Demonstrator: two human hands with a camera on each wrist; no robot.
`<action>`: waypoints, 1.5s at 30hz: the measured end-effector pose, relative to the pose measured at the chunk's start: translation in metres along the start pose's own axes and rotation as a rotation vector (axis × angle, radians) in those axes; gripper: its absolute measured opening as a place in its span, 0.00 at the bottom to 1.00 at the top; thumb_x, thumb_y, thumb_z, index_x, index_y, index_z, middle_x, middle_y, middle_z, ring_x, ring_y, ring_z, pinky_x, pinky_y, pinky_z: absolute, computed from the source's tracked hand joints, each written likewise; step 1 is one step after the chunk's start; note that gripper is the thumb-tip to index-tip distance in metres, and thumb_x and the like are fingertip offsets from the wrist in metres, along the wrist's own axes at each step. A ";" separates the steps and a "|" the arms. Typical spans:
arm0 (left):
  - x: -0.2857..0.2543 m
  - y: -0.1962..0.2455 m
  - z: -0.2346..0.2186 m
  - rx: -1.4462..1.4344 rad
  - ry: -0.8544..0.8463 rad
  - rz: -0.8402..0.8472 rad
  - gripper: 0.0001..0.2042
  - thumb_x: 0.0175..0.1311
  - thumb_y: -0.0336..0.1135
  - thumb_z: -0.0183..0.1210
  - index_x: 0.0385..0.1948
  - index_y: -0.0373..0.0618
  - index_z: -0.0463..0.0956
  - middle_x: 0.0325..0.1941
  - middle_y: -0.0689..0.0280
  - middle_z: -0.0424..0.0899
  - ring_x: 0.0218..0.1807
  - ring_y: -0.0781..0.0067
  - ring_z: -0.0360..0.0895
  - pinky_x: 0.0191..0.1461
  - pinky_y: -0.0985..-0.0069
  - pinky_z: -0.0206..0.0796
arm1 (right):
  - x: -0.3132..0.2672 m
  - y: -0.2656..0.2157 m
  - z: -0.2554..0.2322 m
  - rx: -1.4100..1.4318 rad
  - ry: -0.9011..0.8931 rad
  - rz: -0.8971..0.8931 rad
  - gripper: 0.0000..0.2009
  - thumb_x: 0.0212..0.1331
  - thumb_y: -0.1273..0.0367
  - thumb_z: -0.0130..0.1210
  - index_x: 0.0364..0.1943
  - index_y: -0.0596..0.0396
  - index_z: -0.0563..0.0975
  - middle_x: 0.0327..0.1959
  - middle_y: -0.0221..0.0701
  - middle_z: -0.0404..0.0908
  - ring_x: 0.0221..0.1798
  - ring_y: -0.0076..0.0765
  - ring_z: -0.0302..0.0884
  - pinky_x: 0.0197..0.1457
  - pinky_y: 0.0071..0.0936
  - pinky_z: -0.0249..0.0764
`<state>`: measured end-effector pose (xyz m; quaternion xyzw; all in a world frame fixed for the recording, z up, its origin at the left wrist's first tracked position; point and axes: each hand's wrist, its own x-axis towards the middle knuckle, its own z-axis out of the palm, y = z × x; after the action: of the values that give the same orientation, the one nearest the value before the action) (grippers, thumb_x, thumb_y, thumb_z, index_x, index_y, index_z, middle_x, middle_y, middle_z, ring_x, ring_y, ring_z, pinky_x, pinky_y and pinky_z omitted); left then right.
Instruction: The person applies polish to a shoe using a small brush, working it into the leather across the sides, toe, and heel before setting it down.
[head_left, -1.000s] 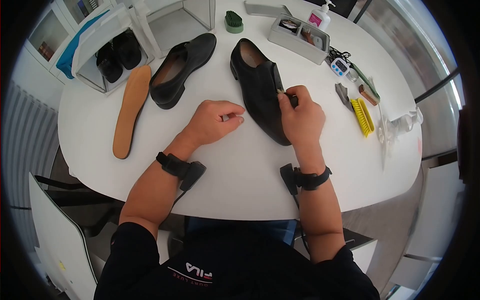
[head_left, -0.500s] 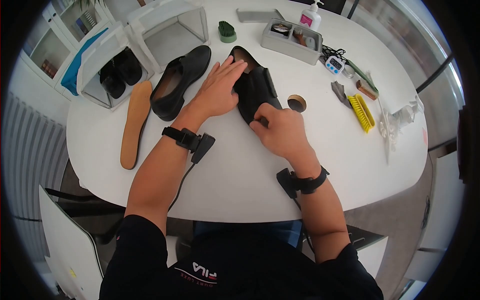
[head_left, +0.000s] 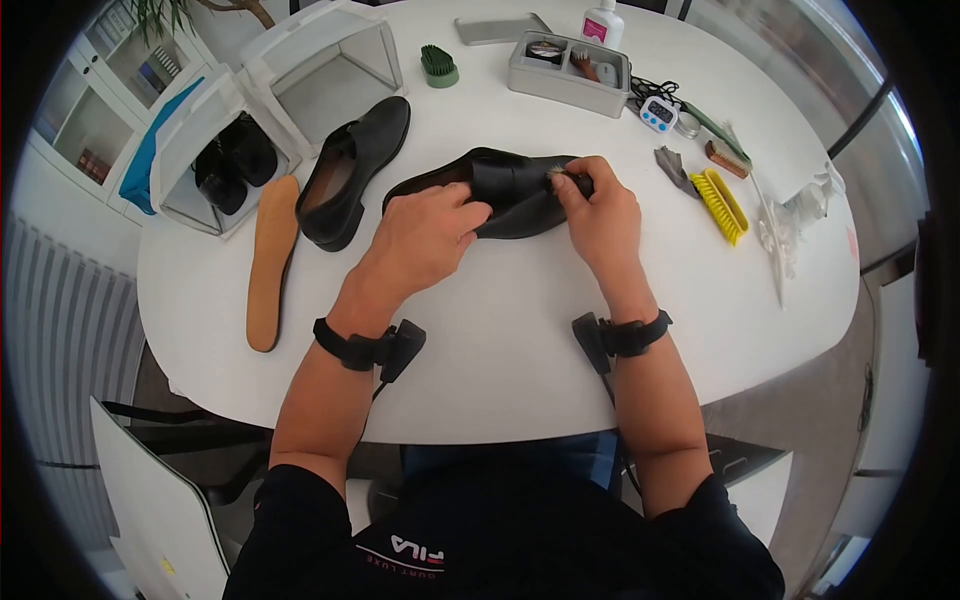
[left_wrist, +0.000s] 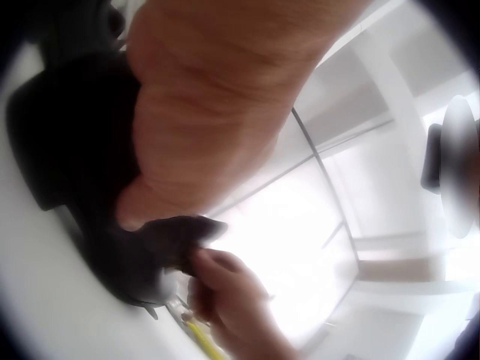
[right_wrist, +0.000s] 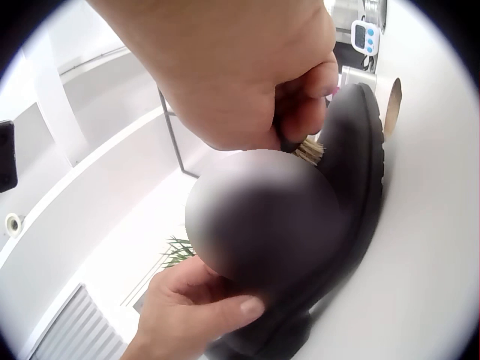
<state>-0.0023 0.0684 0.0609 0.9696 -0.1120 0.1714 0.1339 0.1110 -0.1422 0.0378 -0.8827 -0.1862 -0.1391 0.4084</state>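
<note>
A black leather shoe (head_left: 515, 218) lies crosswise in front of me, its toe pointing right. My left hand (head_left: 425, 238) grips it at the opening, with fingers inside and the thumb along the near side. In my right hand (head_left: 608, 222), fingers and thumb pinch a small dark-handled brush, whose pale bristles (right_wrist: 309, 151) are against the shoe's upper in the right wrist view. Beyond the toe in that view shows a round tin (right_wrist: 394, 105). The matching black shoe (head_left: 355, 172) stands to the left, beside a tan insole (head_left: 270, 265).
Clear-windowed shoe boxes (head_left: 330, 85) stand at the back left, one holding dark shoes. A green brush (head_left: 438, 66) and a metal box (head_left: 565, 98) sit at the back. To the right lie a timer (head_left: 658, 114), a yellow brush (head_left: 720, 207) and crumpled plastic (head_left: 805, 208).
The shoe has turned from pointing toward me to lying crosswise. My left hand has gone from straight fingers at its heel to gripping the opening. My right hand has followed the toe rightward.
</note>
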 end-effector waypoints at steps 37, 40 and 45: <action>0.024 0.031 -0.023 0.091 -0.258 -0.672 0.27 0.65 0.57 0.64 0.26 0.35 0.86 0.25 0.53 0.87 0.31 0.49 0.85 0.38 0.57 0.76 | -0.013 -0.021 -0.020 -0.008 -0.355 -0.541 0.07 0.55 0.68 0.71 0.30 0.50 0.81 0.23 0.32 0.84 0.27 0.47 0.83 0.32 0.41 0.75; 0.037 0.032 -0.024 -0.095 -0.256 -0.636 0.27 0.67 0.55 0.66 0.29 0.32 0.86 0.25 0.55 0.86 0.31 0.61 0.86 0.37 0.64 0.76 | -0.013 -0.021 -0.021 0.029 -0.348 -0.554 0.07 0.55 0.67 0.70 0.30 0.49 0.81 0.22 0.32 0.84 0.28 0.49 0.83 0.33 0.44 0.76; 0.037 0.019 0.015 -0.724 -0.057 -0.741 0.16 0.69 0.39 0.68 0.38 0.30 0.84 0.34 0.60 0.88 0.37 0.70 0.87 0.39 0.73 0.80 | -0.014 -0.019 -0.013 0.053 -0.264 -0.574 0.06 0.56 0.67 0.69 0.32 0.48 0.81 0.24 0.32 0.85 0.29 0.48 0.84 0.32 0.43 0.76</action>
<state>0.0318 0.0399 0.0647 0.8401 0.1831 0.0366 0.5093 0.0890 -0.1440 0.0536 -0.7935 -0.4826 -0.1281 0.3479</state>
